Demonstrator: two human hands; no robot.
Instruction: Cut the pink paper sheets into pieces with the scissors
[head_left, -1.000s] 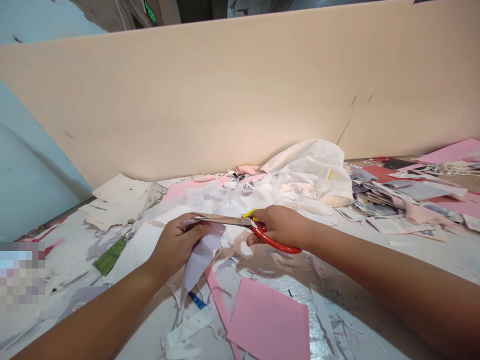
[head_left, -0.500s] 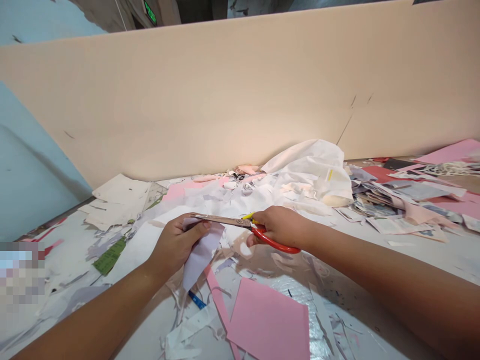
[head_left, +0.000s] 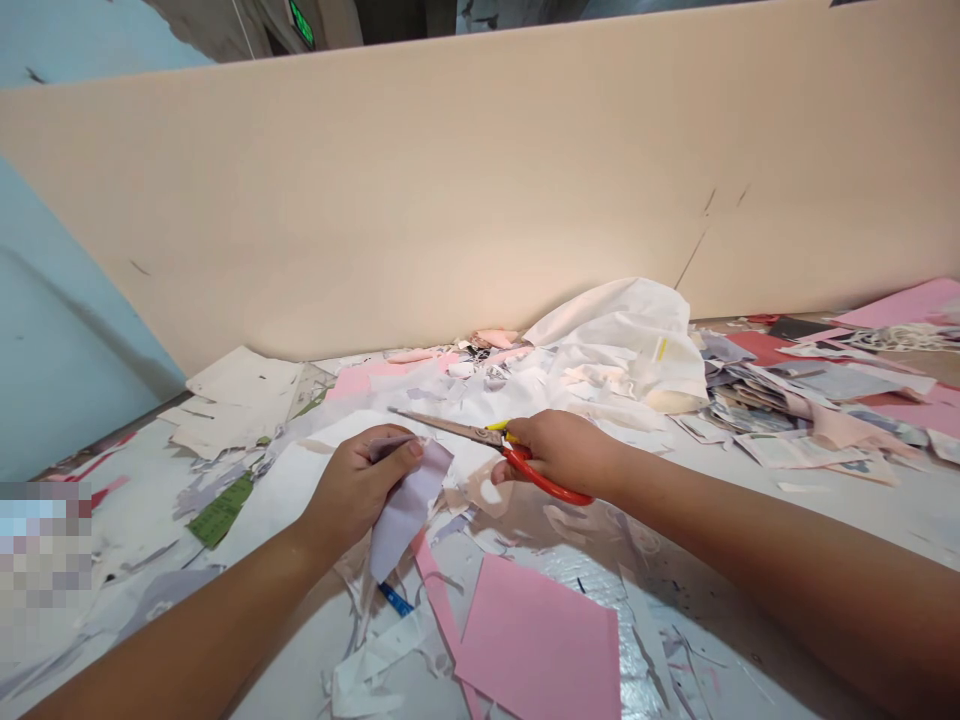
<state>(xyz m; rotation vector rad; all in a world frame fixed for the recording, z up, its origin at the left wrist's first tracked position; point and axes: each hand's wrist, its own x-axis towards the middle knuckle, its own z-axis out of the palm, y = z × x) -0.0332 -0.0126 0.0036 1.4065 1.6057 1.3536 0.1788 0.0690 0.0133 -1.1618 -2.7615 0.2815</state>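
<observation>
Between thumb and fingers, my left hand (head_left: 365, 482) pinches a pale lilac piece of paper (head_left: 407, 510) that hangs down below the thumb. My right hand (head_left: 556, 452) is wrapped round a pair of scissors (head_left: 472, 431) with red and yellow handles. The blades look closed and point left, just above the paper's top edge and apart from it. Below the hands lie a pink sheet of paper (head_left: 541, 640), a narrow pink strip (head_left: 437, 595) and a small blue piece (head_left: 395, 598).
Paper scraps cover much of the white table. A crumpled white sheet (head_left: 626, 335) rests against the beige partition (head_left: 450, 200). On the right is a pile of cut papers (head_left: 780, 405); on the left are a green piece (head_left: 220, 510) and off-white sheets (head_left: 244, 390).
The scissors have lifted off the lilac paper's top edge, their tips now higher. My left hand still holds the paper in nearly the same place.
</observation>
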